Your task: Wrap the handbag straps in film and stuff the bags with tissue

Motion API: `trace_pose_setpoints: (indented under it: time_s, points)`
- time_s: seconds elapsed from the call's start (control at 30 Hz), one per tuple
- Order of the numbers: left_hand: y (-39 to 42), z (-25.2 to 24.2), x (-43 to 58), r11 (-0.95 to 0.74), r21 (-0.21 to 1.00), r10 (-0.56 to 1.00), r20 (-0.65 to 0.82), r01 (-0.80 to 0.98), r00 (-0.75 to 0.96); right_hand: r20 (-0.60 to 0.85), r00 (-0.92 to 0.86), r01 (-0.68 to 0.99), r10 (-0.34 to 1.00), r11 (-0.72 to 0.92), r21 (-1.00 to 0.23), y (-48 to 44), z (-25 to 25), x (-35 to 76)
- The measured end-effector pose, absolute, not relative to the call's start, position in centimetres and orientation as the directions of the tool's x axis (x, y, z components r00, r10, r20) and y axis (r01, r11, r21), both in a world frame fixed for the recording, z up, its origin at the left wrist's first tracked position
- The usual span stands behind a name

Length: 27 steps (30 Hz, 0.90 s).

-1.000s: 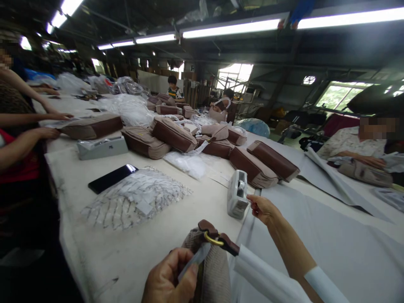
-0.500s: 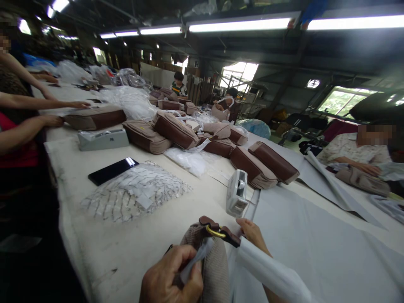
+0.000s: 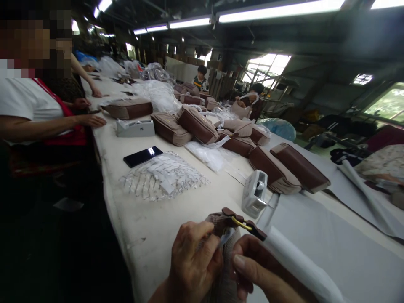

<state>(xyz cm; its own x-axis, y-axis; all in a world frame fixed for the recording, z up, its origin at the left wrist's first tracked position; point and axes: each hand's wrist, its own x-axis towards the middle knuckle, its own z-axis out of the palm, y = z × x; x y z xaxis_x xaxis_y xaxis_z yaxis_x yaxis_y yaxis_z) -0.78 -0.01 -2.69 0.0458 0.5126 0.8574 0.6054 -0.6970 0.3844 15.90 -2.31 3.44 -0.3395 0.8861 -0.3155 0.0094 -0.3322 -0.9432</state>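
Left hand: you clamp the bag
Right hand: curled just beside it; whether you pinch anything, cannot tell
Tape dispenser: beyond your hands

Tape dispenser on table, right of phone and plastic packet — bag pile behind. Nearest bag — in front of dispenser.
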Motion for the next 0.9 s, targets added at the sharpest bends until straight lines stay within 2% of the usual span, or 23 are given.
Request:
trace_pose_setpoints:
  time_s: [0.17,0.43,0.53,0.73,0.9]
  points:
    - [-0.1,-2.7,-0.6,-0.676,0.311,0.426,0.905,0.668,0.01,-0.277,-0.291,0.118,0.916,-0.253,-0.96,-0.6,3.4,15.8]
    - [-0.1,-2.7,0.0,-0.665,0.37,0.445,0.894,0.649,-0.054,-0.391,-0.366,0.126,0.845,-0.371,-0.92,0.4,4.5,15.4]
    - [0.0,-2.7,0.1,-0.676,0.409,0.477,0.877,0.613,-0.059,-0.439,-0.343,0.146,0.83,-0.415,-0.898,0.4,4.9,15.1]
    - [0.1,-2.7,0.0,-0.699,0.487,0.558,0.829,0.524,-0.027,-0.444,-0.358,0.063,0.821,-0.453,-0.889,0.5,5.0,15.0]
    - [0.0,-3.2,-0.3,-0.687,0.49,0.596,0.802,0.536,0.03,-0.438,-0.395,-0.006,0.807,-0.48,-0.877,0.4,4.1,15.5]
